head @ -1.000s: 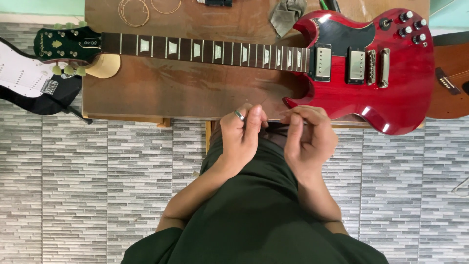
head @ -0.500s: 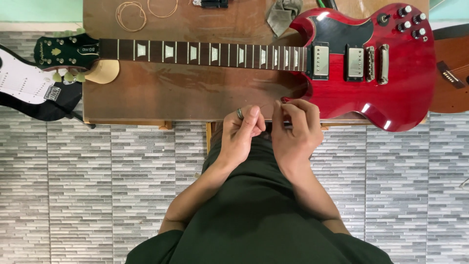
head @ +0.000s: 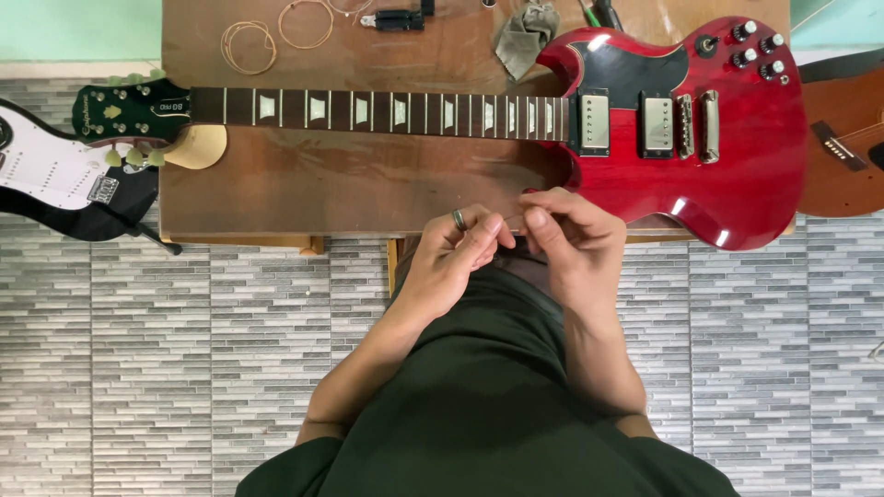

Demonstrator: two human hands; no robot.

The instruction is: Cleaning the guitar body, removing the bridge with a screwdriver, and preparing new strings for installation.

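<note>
**A:** Two hands, one tiny thing pinched between them. Left to right from my remote seat: a black-and-white guitar (head: 55,184) sits past the headstock end of the red guitar (head: 681,129). There are coiled strings (head: 249,46) above its neck, a grey cloth (head: 525,37) above its upper horn, and a brown acoustic guitar (head: 847,147) beyond its body.

**B:** Anything moved in the last half second?

**A:** Barely. The hands have shifted sideways along the red guitar's lower edge, toward the body end. So I'd guess the fiddly pinching is mid-way, not finished.

**B:** Hand pose?

**A:** My left hand (head: 456,253), ring on one finger, curls in with thumb and forefinger nipped. The right hand (head: 575,235) mirrors it, fingertips meeting the left's. They're together, clamped on a thin bit (head: 513,221) just below the red guitar's neck joint. It's too small for me to tell what it is.
</note>
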